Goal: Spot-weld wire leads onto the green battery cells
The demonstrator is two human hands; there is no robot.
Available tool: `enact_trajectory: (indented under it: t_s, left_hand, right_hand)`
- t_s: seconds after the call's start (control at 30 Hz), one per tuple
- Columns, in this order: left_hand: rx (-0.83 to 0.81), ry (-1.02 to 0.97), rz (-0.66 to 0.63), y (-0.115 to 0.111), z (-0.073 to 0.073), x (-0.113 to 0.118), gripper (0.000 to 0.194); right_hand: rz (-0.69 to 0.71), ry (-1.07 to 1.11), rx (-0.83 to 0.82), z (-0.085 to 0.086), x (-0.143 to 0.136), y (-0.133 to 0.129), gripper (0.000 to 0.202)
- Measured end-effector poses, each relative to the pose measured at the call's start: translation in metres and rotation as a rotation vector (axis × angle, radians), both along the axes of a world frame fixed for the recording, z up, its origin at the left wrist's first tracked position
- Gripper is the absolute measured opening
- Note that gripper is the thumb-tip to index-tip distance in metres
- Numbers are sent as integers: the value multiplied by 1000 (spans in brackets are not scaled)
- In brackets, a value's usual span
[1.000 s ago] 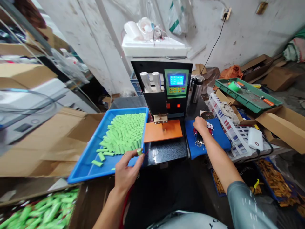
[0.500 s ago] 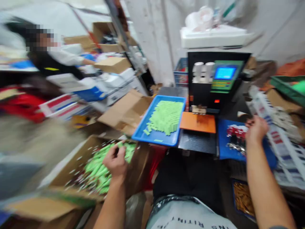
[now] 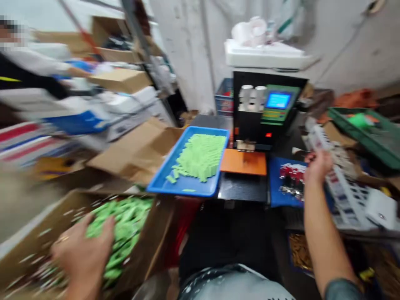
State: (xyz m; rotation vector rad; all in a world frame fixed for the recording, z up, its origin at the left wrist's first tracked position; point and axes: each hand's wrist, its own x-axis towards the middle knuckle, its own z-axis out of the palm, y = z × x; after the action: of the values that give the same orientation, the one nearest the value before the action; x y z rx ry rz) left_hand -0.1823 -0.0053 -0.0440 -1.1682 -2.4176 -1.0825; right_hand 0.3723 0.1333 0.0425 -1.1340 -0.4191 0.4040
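My left hand (image 3: 83, 246) reaches into a cardboard box (image 3: 156, 233) on the left, its fingers spread over a heap of bright green pieces (image 3: 126, 227). Nothing shows in its grasp, and motion blurs it. My right hand (image 3: 319, 166) is closed, fingertips pinched, at the right side of a blue mat or tray (image 3: 276, 199). Whatever it may hold is too small to name. Just beside it lie small red, white and silver pieces (image 3: 292, 177). Between my hands, a blue tray (image 3: 187, 191) bears many light green strips (image 3: 201, 158) in packed rows.
A black machine (image 3: 246, 77) with a lit blue screen (image 3: 278, 100) stands at the back, an orange plate (image 3: 243, 162) at its base. On the right are a green crate (image 3: 375, 141) and a white device (image 3: 381, 208). Another person's arm (image 3: 40, 62) shows far left.
My left hand has gone from a closed pinch above the box to spread fingers lower among the green pieces. My right hand stays by the small red pieces. The view has turned right.
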Motion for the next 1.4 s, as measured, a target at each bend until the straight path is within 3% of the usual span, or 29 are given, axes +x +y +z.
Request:
enact_trajectory:
  t_s: [0.07, 0.17, 0.27, 0.33, 0.4, 0.5, 0.7, 1.0, 1.17, 1.4]
  left_hand:
    - [150, -57, -113, 16, 8, 46, 45]
    - [211, -234, -417, 33, 25, 130, 40]
    - [100, -437, -872, 50, 36, 206, 36]
    - [47, -523, -1068, 64, 40, 246, 33]
    - [33, -592, -1199, 79, 42, 278, 30]
    - [44, -686, -1262, 97, 42, 311, 28]
    - [-204, -1297, -1317, 110, 30, 333, 44]
    - [-354, -1563, -1306, 106, 33, 333, 43]
    - [-254, -1570, -1252, 105, 33, 333, 36]
    - [-60, -1183, -1178, 102, 27, 315, 24]
  right_hand:
    - [90, -9, 46, -8, 0, 4, 27]
    - [245, 39, 118, -17, -6, 2, 30]
    - [373, 91, 121, -17, -26, -8, 32]
    - [454, 130, 105, -16, -42, -16, 32]
    - [524, 155, 81, -17, -55, -22, 30]
    - [614, 172, 62, -21, -68, -27, 29]
    - [754, 194, 84, -34, -78, -32, 30]
    - [831, 171, 110, -43, -86, -34, 30]
    - [857, 173, 114, -48, -87, -33, 28]
    - [962, -32, -37, -67, -91, -39, 33]
